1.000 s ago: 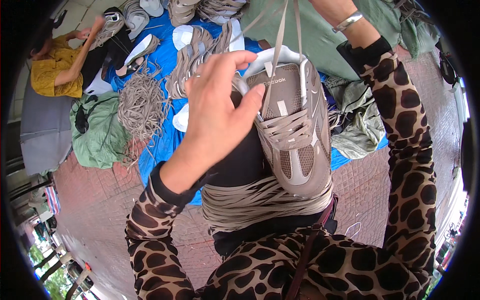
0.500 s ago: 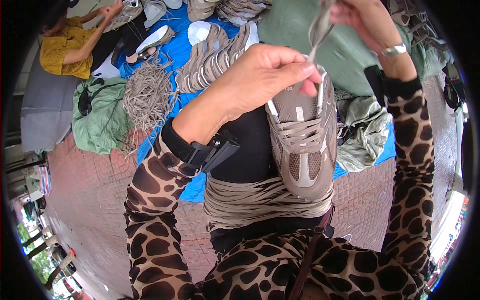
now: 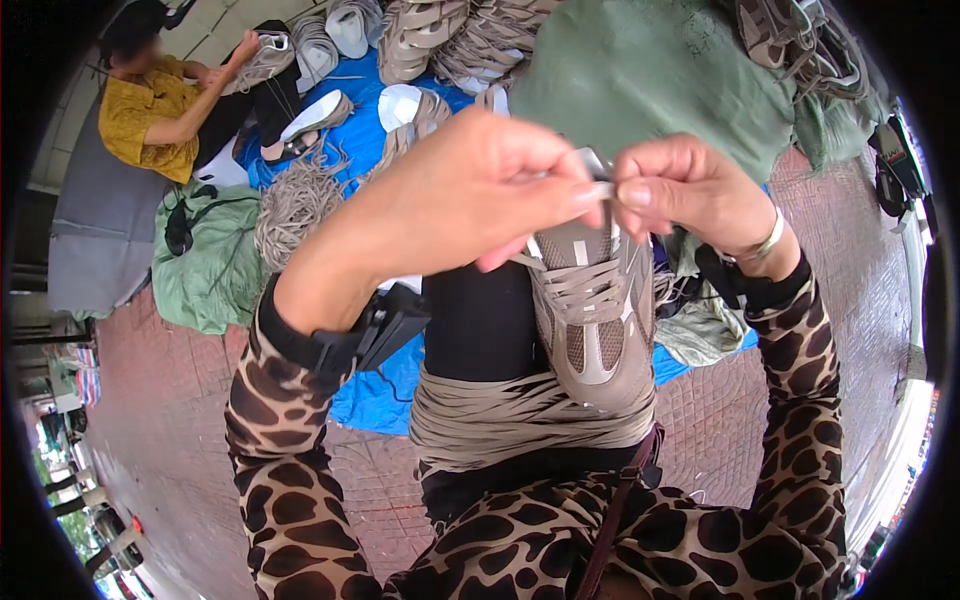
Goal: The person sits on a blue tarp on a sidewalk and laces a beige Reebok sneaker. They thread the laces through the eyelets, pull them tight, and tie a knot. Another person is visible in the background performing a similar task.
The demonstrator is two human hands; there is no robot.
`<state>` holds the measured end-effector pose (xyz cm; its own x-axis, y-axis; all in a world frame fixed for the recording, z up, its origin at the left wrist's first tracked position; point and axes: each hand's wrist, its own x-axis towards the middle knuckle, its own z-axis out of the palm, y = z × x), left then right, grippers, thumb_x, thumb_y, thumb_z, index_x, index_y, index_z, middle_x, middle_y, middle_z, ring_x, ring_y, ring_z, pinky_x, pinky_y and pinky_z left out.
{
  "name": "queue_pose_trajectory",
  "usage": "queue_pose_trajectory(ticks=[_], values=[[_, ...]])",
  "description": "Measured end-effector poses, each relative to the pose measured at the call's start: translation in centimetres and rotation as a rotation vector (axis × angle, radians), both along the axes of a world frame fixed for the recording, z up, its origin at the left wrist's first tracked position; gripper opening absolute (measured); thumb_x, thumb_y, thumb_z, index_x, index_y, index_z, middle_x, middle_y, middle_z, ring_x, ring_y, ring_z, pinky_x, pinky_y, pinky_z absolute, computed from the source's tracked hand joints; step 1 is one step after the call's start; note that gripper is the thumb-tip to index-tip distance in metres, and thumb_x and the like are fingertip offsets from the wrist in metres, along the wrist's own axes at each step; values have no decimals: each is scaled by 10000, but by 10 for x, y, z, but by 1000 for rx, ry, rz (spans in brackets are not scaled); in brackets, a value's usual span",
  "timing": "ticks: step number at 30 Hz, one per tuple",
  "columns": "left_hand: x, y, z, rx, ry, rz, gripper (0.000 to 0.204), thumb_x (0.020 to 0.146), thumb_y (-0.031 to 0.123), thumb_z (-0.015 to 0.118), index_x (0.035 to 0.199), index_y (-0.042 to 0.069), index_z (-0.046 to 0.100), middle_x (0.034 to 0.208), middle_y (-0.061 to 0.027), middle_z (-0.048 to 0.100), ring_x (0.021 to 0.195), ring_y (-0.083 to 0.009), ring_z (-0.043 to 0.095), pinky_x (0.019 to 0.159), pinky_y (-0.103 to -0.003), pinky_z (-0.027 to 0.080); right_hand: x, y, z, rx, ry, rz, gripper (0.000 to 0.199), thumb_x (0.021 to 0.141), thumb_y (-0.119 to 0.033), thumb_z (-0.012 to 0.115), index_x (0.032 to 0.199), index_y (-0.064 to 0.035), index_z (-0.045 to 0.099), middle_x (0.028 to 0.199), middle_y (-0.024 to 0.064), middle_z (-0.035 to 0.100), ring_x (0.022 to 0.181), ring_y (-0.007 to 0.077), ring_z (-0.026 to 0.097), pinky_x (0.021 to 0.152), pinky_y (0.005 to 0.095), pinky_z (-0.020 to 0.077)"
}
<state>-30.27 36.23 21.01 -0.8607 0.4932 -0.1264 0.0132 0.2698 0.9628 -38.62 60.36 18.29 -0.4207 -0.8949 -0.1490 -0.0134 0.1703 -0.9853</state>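
A taupe sneaker rests on my lap with its toe pointing toward me, and a shoelace is threaded across its lower eyelets. Over the sneaker's ankle end, my left hand pinches the lace between thumb and forefinger. Close beside it, my right hand also pinches the lace, so the fingertips nearly meet. Little of the lace between the fingers shows, and my hands hide the upper eyelets. A thick bundle of matching shoelaces wraps across my thighs.
A heap of loose laces lies beside a green sack. More shoes are stacked on a blue tarp. Ahead stands a large green bag. A person in a yellow shirt sits at far left, handling a shoe.
My right hand has come down and toward me from its raised position, meeting my left fingertips. The stretch of lace pulled upward between them no longer shows. My left hand has shifted slightly left.
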Motion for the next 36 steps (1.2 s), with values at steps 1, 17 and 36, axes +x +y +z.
queue_pose_trajectory(ticks=[1, 17, 36], values=[[8, -10, -4, -27, -32, 48, 230, 1002, 198, 574, 980, 6, 698, 656, 21, 606, 427, 5, 430, 401, -162, 311, 0, 4, 0, 31, -7, -30, 254, 992, -238, 584, 906, -10, 656, 786, 28, 664, 654, 54, 556, 600, 193, 428], [48, -17, -81, 127, 469, 591, 564, 978, 248, 597, 1466, 46, 398, 1396, -168, 488, 1282, -220, 465, 1077, -343, 352, 41, -29, 2, 52, 363, 96, 222, 953, -200, 610, 874, -5, 680, 611, 25, 600, 527, 109, 555, 517, 288, 453], [48, 23, -122, -113, 179, 546, 89, 886, 57, 722, 965, 18, 726, 676, 53, 633, 618, 10, 501, 543, -185, 388, 86, 5, -27, 276, -181, -399, 444, 1002, -147, 526, 1374, 86, 462, 704, 51, 652, 594, 102, 634, 467, 215, 482]])
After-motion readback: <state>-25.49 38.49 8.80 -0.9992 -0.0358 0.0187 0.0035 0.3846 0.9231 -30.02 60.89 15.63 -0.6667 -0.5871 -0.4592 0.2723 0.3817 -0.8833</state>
